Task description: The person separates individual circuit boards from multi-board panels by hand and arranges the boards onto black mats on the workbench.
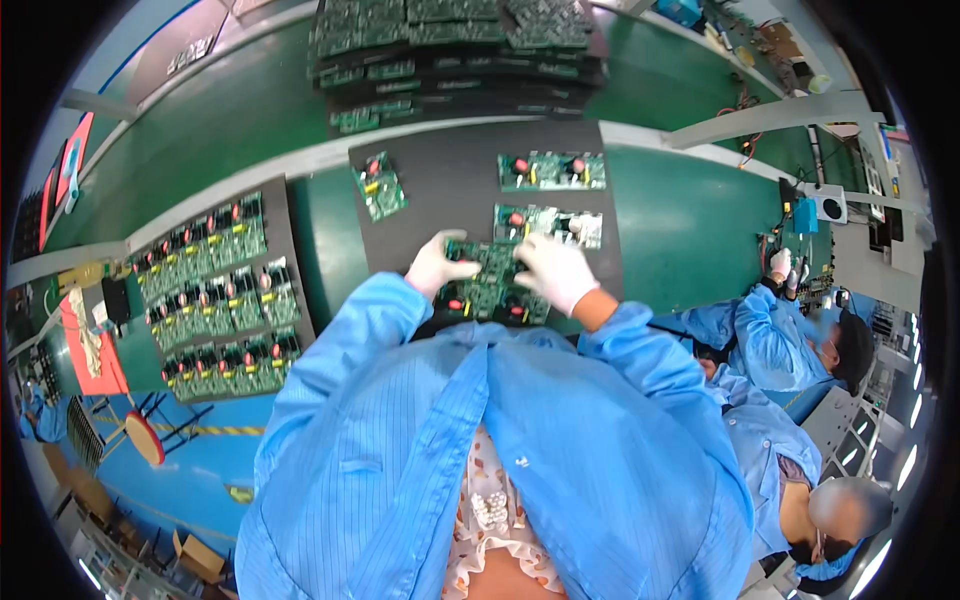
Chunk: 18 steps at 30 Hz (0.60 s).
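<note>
From far off, I'd say partway;
my left hand (pixel 441 265) and right hand (pixel 556 272) hold one green board (pixel 488 268) (a side each); board rows (pixel 213 303) sit left; board stacks (pixel 455 33) wait behind.

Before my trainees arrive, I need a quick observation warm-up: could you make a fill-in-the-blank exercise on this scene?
1. The left hand and right hand, at a board, wear gloves coloured ____.
2. The person's sleeves are coloured ____.
3. The bench has a top coloured ____.
4. On the dark sheet at the person's left, boards lie in ____ rows.

Missing words: white; blue; green; three.
</note>
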{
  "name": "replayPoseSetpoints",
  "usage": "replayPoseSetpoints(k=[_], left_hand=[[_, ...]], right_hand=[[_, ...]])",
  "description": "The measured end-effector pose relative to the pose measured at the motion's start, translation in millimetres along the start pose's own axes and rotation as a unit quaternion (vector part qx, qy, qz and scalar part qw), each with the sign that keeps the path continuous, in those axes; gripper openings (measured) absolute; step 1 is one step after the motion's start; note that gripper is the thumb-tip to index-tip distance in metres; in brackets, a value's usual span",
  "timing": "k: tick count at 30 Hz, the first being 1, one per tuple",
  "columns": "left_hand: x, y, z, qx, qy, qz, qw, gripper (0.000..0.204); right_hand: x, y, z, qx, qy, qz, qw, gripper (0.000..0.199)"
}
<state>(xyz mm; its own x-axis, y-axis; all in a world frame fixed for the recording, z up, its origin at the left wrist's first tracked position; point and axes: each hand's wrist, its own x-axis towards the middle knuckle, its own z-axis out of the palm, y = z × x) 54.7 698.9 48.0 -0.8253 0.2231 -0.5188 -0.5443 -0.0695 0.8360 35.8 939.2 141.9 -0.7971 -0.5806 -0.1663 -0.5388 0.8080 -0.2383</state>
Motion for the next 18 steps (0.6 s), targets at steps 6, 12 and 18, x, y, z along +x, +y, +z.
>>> replayPoseSetpoints(k=[6, 12, 18], left_hand=[[-5, -23, -18, 0.002, 0.01, -0.019, 1.0, 0.073], [-12, -37, -32, 0.076, 0.003, 0.095, 0.993, 0.089], [-43, -62, -30, -0.09, -0.077, 0.063, 0.991, 0.09]], right_hand=[[-7, -14, 40, -0.023, -0.026, 0.023, 0.999, 0.016], [-12, -15, 32, 0.007, 0.004, -0.004, 1.0, 0.015], [-9, -12, 18, -0.009, 0.013, -0.018, 1.0, 0.021]])
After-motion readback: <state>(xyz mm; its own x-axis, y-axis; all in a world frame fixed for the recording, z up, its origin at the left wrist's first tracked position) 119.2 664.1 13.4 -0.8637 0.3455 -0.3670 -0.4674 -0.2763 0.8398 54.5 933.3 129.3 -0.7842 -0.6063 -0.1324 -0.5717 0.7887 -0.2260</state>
